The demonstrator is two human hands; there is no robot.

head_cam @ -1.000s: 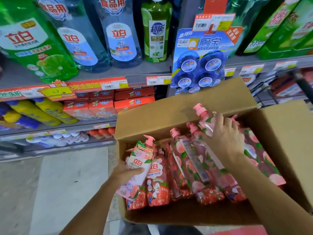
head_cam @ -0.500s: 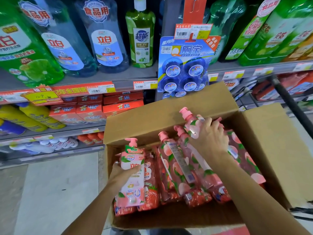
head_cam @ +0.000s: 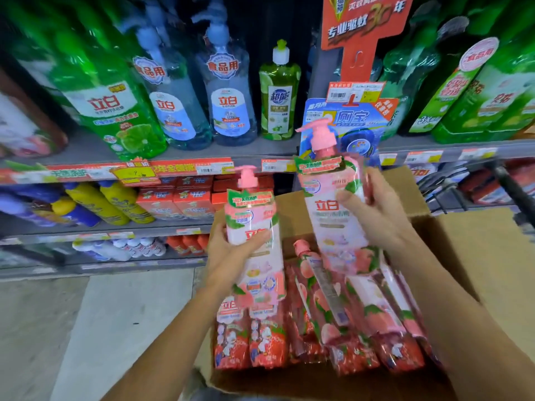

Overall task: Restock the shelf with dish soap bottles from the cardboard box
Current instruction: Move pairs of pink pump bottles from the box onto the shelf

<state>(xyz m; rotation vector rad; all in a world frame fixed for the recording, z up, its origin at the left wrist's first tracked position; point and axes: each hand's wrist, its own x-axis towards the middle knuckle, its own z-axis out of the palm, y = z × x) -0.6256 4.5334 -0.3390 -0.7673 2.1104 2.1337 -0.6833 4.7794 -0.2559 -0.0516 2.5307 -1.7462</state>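
Observation:
My left hand (head_cam: 231,250) grips a pink pump bottle of dish soap (head_cam: 256,250), held upright above the left side of the cardboard box (head_cam: 477,247). My right hand (head_cam: 376,221) grips a second pink pump bottle (head_cam: 330,209), held higher and tilted slightly, over the box's middle. Several more pink bottles (head_cam: 324,308) lie in the box below both hands. The shelf (head_cam: 202,151) with green and clear blue soap bottles runs across the upper view.
A blue hanging pack (head_cam: 356,123) and a red sign (head_cam: 362,24) hang from the shelf divider behind the right bottle. Lower shelves hold yellow bottles (head_cam: 113,201) and red boxes (head_cam: 176,198). Grey floor (head_cam: 86,328) lies left of the box. A cart frame (head_cam: 512,186) stands at right.
Both hands have lifted their bottles out of the box and upward toward the shelf. The right bottle went from lying in the box to upright in the air. The view tilted up.

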